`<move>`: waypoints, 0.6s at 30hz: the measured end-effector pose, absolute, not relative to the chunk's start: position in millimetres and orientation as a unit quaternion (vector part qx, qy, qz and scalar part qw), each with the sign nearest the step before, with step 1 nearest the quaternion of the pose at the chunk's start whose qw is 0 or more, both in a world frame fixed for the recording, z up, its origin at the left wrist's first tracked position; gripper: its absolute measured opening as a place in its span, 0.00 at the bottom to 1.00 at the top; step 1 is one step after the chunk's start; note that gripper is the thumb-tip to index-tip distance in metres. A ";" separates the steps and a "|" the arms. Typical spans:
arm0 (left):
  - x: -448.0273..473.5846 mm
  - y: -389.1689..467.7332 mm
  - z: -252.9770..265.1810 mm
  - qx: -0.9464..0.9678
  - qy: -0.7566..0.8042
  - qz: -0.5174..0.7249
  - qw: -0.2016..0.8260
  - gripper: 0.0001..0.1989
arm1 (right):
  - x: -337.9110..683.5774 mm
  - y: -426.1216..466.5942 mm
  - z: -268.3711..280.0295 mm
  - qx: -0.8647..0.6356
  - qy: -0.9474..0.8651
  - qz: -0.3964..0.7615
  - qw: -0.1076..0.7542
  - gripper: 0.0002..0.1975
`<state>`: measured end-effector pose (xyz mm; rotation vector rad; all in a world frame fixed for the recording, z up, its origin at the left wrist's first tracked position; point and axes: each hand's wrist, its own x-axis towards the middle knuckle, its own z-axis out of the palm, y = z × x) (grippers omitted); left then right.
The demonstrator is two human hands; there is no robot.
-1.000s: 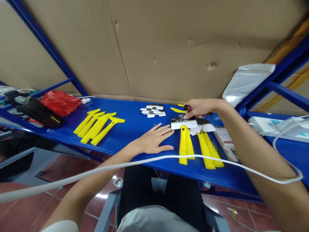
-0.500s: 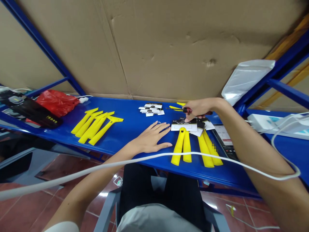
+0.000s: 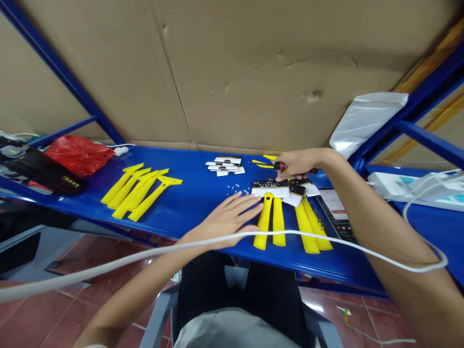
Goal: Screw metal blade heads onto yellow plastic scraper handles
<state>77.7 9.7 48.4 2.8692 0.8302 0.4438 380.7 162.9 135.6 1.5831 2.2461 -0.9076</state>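
My left hand (image 3: 229, 218) lies with fingers spread over the blue table, its fingertips close to a yellow scraper handle (image 3: 264, 224) and some tiny white pieces (image 3: 237, 188). My right hand (image 3: 299, 162) is closed around a red and black screwdriver (image 3: 279, 166), whose shaft points left. Below it, its lowered fingers are at the top of a black-and-white card (image 3: 268, 187); whether they press on it I cannot tell. More yellow handles (image 3: 308, 227) lie at the right with cards over their upper ends. Thin yellow pieces (image 3: 270, 157) lie behind the screwdriver.
Several T-shaped yellow handles (image 3: 145, 191) lie at the left. A stack of cards (image 3: 225, 166) sits near the cardboard wall. A phone or tablet (image 3: 335, 208) lies beside my right forearm. A white cable (image 3: 159, 251) crosses in front. A red bag (image 3: 78, 154) and power strip (image 3: 409, 188) flank the table.
My left hand has moved slightly towards me and right, uncovering more of the tiny white pieces. The right hand keeps the screwdriver in nearly the same place. The view has shifted a little.
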 end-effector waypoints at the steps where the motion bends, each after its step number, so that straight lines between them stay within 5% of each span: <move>1: 78.1 2.1 47.9 0.950 0.265 0.147 0.081 0.33 | 383.4 164.1 135.6 0.541 0.769 -0.315 0.124 0.22; 18: 104.9 -15.1 47.0 0.940 0.286 0.111 0.151 0.33 | 416.9 155.9 172.3 0.604 0.743 -0.274 0.088 0.21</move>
